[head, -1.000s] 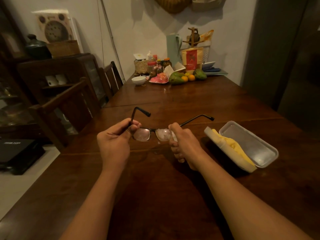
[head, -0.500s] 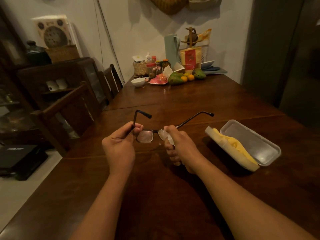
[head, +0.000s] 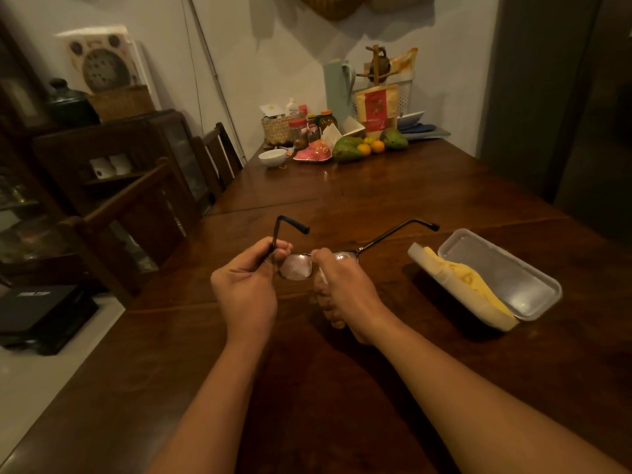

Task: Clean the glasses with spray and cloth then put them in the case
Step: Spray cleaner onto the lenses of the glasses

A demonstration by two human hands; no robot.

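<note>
**Glasses (head: 297, 267) held above the bench (head: 427, 186), left of the open case (head: 506, 268).**
The right hand (head: 342, 292) hides most of the lens nearer the case. Its fingers curl round a pale item (head: 322, 278) that is too covered to identify. The left hand (head: 244, 285), farther from the case, pinches the frame at the temple hinge. Both forearms extend forward. The temples are unfolded, pointing away. A yellow cloth (head: 468, 283) lies inside the case.
</note>
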